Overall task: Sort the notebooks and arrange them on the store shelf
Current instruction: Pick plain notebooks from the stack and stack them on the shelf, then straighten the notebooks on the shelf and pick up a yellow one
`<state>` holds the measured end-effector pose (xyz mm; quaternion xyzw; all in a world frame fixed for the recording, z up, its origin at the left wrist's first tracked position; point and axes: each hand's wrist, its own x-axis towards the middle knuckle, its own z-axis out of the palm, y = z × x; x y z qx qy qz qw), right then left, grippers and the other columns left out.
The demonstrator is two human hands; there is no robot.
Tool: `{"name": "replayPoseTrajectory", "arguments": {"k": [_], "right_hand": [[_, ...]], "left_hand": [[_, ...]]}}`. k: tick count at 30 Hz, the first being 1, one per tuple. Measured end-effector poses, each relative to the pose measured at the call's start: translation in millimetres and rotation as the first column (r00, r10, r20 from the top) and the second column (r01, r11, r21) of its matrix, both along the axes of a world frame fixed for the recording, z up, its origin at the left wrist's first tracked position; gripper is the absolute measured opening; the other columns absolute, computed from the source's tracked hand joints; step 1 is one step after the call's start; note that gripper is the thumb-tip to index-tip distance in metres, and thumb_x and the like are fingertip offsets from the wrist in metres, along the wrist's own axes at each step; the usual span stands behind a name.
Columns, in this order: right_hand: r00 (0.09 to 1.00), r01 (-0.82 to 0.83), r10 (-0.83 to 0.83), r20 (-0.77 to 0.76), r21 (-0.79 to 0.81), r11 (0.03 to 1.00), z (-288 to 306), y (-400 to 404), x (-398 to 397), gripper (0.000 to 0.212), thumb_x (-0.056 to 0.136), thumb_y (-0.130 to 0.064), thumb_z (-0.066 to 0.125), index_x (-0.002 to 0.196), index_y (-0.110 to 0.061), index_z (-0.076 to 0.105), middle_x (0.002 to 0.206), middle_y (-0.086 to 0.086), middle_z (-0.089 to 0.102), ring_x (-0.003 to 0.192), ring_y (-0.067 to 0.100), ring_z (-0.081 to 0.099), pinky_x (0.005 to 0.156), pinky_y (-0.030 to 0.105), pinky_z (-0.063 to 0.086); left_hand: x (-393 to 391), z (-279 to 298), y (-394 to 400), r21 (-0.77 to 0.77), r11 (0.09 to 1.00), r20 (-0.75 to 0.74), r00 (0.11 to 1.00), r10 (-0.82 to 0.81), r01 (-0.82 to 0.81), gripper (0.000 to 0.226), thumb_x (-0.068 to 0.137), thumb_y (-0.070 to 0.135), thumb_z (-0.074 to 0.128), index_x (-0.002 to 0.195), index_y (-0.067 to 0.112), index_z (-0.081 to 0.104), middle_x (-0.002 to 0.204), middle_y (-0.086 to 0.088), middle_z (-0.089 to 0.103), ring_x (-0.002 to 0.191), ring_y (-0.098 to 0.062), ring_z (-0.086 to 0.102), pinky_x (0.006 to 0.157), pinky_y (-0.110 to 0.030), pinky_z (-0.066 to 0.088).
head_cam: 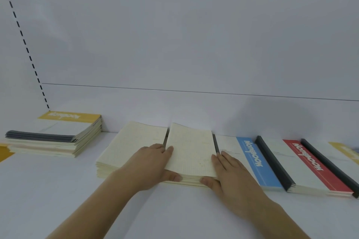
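A cream notebook stack [190,151] with a gridded top lies mid-shelf, overlapping a second cream stack [134,143] to its left. My left hand [153,165] holds the stack's left edge, fingers flat on top and thumb at the front edge. My right hand [231,174] holds its right edge the same way. Right of it lie a blue-striped notebook stack [252,159] and a red-striped notebook stack [303,165], both with black spines.
A mixed pile [58,136] topped by a yellow-banded notebook sits at the back left of the white shelf [58,190]. Yellow covers show at the far left edge [4,153] and far right edge [345,151]. The white back panel [174,44] rises behind.
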<state>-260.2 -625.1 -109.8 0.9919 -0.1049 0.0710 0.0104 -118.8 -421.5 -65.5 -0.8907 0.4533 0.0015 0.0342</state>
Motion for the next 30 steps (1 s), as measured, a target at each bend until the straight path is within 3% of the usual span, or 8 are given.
{"name": "replayPoseTrajectory", "arguments": {"k": [3, 7, 12, 15, 19, 23, 27, 30], "right_hand": [[1.000, -0.003, 0.003, 0.008, 0.001, 1.000, 1.0, 2.0, -1.7, 0.107, 0.071, -0.077, -0.015, 0.153, -0.013, 0.009, 0.161, 0.003, 0.011, 0.148, 0.015, -0.002, 0.120, 0.031, 0.000], [1.000, 0.001, -0.002, 0.025, 0.048, 0.999, 3.0, -0.5, -7.4, 0.092, 0.084, -0.078, 0.008, 0.153, -0.017, 0.011, 0.161, -0.002, 0.011, 0.148, 0.014, -0.003, 0.119, 0.029, 0.001], [0.997, 0.020, -0.028, 0.076, 0.093, 0.995, 11.4, 3.4, -12.3, 0.093, 0.080, -0.081, 0.006, 0.154, -0.023, 0.008, 0.162, -0.003, 0.004, 0.147, 0.011, -0.005, 0.118, 0.028, 0.001], [0.984, -0.002, -0.020, 0.176, 0.122, 0.992, 21.2, 16.3, -12.0, 0.096, 0.077, -0.081, -0.002, 0.153, -0.025, 0.013, 0.161, -0.005, 0.008, 0.147, 0.011, -0.002, 0.118, 0.026, 0.003], [0.965, -0.103, 0.079, 0.251, 0.087, 0.991, 29.4, 54.7, -0.7, 0.087, 0.083, -0.075, 0.004, 0.151, -0.025, 0.021, 0.159, -0.006, 0.016, 0.147, 0.010, 0.001, 0.116, 0.023, 0.001], [0.960, -0.150, 0.132, 0.245, 0.057, 0.987, 35.2, 106.3, 19.8, 0.086, 0.083, -0.074, -0.002, 0.152, -0.025, 0.015, 0.160, -0.007, 0.010, 0.147, 0.010, -0.003, 0.117, 0.024, -0.001], [0.955, -0.153, 0.138, 0.263, 0.036, 0.988, 39.6, 165.3, 42.1, 0.085, 0.085, -0.072, 0.002, 0.152, -0.022, 0.019, 0.160, -0.003, 0.014, 0.148, 0.013, 0.002, 0.119, 0.028, 0.005], [0.959, -0.143, 0.129, 0.254, 0.038, 0.989, 42.8, 215.3, 60.0, 0.087, 0.083, -0.072, -0.001, 0.152, -0.023, 0.018, 0.161, -0.004, 0.011, 0.148, 0.013, 0.000, 0.119, 0.028, 0.003]], "left_hand": [[-1.8, -1.2, 1.9, -0.071, 0.997, -0.092, 0.996, 0.020, -0.027, 0.101, 0.085, 0.076, 0.048, 0.158, 0.015, 0.014, 0.153, 0.001, 0.038, 0.146, -0.015, 0.024, 0.116, -0.031, 0.029], [-3.4, -5.1, 4.6, -0.253, 0.962, -0.214, 0.975, 0.050, -0.105, 0.099, 0.082, 0.072, 0.059, 0.157, 0.023, 0.018, 0.152, 0.008, 0.031, 0.138, -0.011, 0.032, 0.112, -0.029, 0.033], [-7.3, -9.3, 21.3, -0.461, 0.873, -0.222, 0.973, 0.057, -0.156, 0.106, 0.076, 0.076, 0.061, 0.158, 0.026, 0.016, 0.160, 0.016, 0.016, 0.147, -0.003, 0.015, 0.119, -0.025, 0.021], [-9.6, -2.9, 42.3, -0.587, 0.787, -0.217, 0.974, 0.071, -0.189, 0.095, 0.076, 0.078, 0.055, 0.153, 0.030, 0.030, 0.155, 0.022, 0.027, 0.142, 0.001, 0.026, 0.115, -0.022, 0.026], [-11.0, 4.7, 75.3, -0.689, 0.703, -0.159, 0.983, 0.091, -0.177, 0.066, 0.091, 0.066, 0.034, 0.141, 0.026, 0.051, 0.142, 0.021, 0.046, 0.127, 0.005, 0.043, 0.108, -0.024, 0.038], [-4.1, 6.9, 116.9, -0.695, 0.689, -0.066, 0.973, 0.222, -0.205, 0.053, 0.100, 0.057, 0.034, 0.139, 0.026, 0.052, 0.142, 0.018, 0.049, 0.122, -0.008, 0.051, 0.096, -0.021, 0.039], [11.9, 5.6, 171.2, -0.657, 0.723, 0.052, 0.945, 0.324, -0.212, 0.066, 0.097, 0.063, 0.024, 0.138, 0.020, 0.053, 0.144, 0.002, 0.052, 0.133, -0.021, 0.046, 0.108, -0.038, 0.041], [27.4, 4.9, 218.8, -0.629, 0.735, 0.048, 0.931, 0.361, -0.252, 0.072, 0.095, 0.065, 0.019, 0.142, 0.020, 0.050, 0.150, 0.000, 0.046, 0.140, -0.021, 0.039, 0.112, -0.038, 0.036]]}}
